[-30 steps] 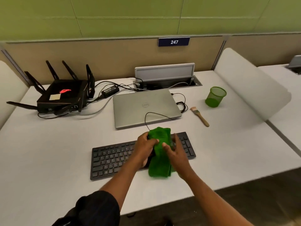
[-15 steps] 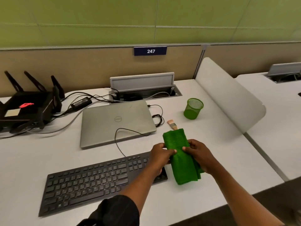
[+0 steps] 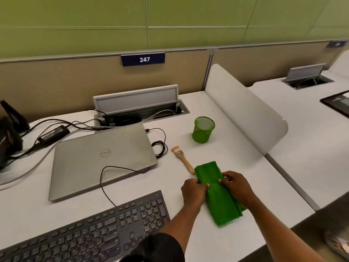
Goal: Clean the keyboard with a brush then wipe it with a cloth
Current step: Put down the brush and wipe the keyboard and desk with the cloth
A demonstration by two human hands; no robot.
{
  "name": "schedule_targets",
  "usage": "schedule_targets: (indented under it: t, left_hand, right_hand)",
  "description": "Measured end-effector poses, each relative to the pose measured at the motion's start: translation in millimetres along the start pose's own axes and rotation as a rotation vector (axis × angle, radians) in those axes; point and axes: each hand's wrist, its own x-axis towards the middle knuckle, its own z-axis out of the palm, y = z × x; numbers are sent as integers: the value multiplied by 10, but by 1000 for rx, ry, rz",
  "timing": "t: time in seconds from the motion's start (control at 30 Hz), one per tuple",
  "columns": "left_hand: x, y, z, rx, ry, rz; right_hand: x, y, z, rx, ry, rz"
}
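Two limits bounded the folded green cloth [image 3: 221,207]: the near edge of the desk [image 3: 245,167] close by its near end, the brush [image 3: 184,159] handle just beside its far left corner; bare surface ran right to the divider [image 3: 245,114]. The left hand [image 3: 193,191] and right hand [image 3: 236,188] each pinched its middle, right of the keyboard [image 3: 90,233]

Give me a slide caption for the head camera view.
Left hand and right hand pinch a folded green cloth beside the keyboard; the brush lies behind it.

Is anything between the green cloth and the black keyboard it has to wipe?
Nothing but the left hand gripping the folded green cloth; bare white desk lies between it and the black keyboard.
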Motion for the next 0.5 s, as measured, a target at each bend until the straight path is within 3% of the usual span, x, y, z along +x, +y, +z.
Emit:
schedule_targets:
  t: [0.5]
  left_hand:
    - [200,-109,110,110,66,-102]
  right_hand:
    - [166,95,154,-224,52,-8]
